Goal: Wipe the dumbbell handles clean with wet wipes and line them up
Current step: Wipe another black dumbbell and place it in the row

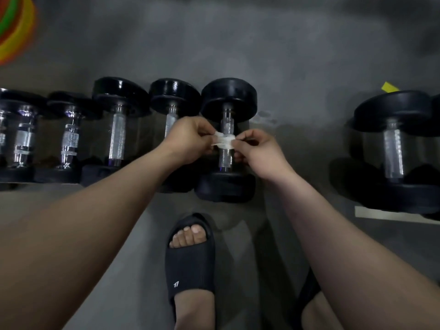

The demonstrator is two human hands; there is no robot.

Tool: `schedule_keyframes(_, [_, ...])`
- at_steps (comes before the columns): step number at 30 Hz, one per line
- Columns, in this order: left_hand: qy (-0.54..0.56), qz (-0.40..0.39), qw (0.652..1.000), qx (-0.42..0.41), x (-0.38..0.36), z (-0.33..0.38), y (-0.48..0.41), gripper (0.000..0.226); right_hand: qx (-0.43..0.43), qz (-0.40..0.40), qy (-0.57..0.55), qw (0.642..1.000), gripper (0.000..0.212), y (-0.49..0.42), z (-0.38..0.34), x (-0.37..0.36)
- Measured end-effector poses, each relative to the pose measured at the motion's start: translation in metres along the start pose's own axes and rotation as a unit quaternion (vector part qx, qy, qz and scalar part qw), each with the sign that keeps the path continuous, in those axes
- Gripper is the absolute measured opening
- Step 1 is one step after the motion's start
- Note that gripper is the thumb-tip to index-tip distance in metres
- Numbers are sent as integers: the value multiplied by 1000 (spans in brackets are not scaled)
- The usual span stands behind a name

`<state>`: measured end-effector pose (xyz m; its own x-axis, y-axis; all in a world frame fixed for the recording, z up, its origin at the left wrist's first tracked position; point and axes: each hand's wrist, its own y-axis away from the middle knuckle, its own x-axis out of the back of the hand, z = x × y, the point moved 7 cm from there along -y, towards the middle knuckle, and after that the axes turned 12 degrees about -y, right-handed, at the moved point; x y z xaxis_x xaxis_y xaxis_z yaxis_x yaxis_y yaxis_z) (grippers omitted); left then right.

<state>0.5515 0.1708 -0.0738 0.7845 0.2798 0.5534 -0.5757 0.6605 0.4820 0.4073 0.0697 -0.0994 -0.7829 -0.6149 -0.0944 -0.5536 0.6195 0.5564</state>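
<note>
We're looking at shiny chrome metal handles (116,139) with rough knurled grip, black heads (229,94) with a slight gloss, maybe rubber. The wipe (223,141) is thin crumpled white cloth, floor (285,55) matt grey, slide (190,265) matt black foam-ish.

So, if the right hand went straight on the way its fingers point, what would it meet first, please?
The right hand pinches the wet wipe; beyond it, probably the dumbbell handle under the wipe. Depth is unclear, so it might pass above and reach the left hand.
</note>
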Motion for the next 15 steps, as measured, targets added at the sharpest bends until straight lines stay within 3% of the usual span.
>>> schedule_keyframes(2, [-6,23,1000,6,1,-6,-2,13,5,11,8,1000,11,1,0,-1])
schedule_keyframes(6, [-161,114,978,-62,8,2,5,17,31,27,43,998,9,4,-5,-7])
schedule_keyframes(8, [-148,102,980,-83,2,7,10,8,32,36,54,997,7,4,-4,-8])
schedule_keyframes(11, [-120,88,988,-45,-4,6,13,6,24,55,44,997,7,3,0,-5])
schedule_keyframes(15, [-59,82,995,-4,-8,0,11,22,25,37,26,999,4,6,1,-5])
